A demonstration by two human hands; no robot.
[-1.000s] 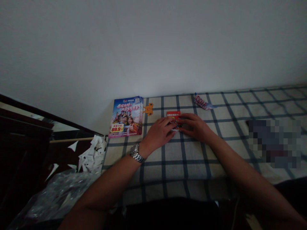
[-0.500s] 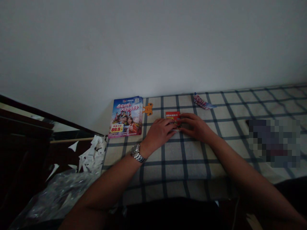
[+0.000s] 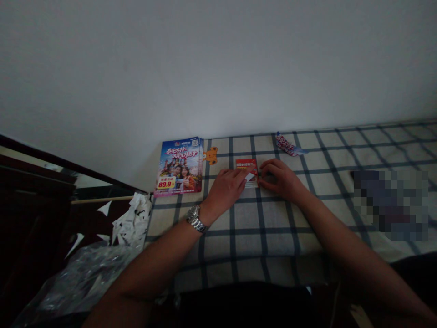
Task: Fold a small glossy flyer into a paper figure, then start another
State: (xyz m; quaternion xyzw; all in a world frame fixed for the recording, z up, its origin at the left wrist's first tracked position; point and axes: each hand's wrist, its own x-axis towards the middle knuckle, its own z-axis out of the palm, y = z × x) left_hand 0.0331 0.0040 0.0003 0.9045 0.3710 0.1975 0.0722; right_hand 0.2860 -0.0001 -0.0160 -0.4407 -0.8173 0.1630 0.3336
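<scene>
A small red and white printed card (image 3: 246, 162) lies flat on the checked cloth, roughly in front of me. My left hand (image 3: 228, 186), with a metal watch on its wrist, rests over the card's left part, the fingers stretched across it and hiding some of the print. At the card's right edge is my right hand (image 3: 279, 181), its fingers curved and apart, the thumb close to the card's lower right side. Nothing shows in that hand. Left of my hands lies a stack of colourful flyers (image 3: 180, 166), beside an orange bear-shaped piece (image 3: 210, 156).
A crumpled, torn printed strip (image 3: 288, 145) lies near the wall (image 3: 218, 68). The checked cloth (image 3: 273, 228) covers the surface. A blurred-out dark object (image 3: 385, 200) is at the right. Torn white paper (image 3: 131, 218) and clear plastic (image 3: 85, 273) are down on the left.
My right hand has drawn slightly right, off the card to its edge. The left fingers have shifted a little over the card, and more of its right side shows.
</scene>
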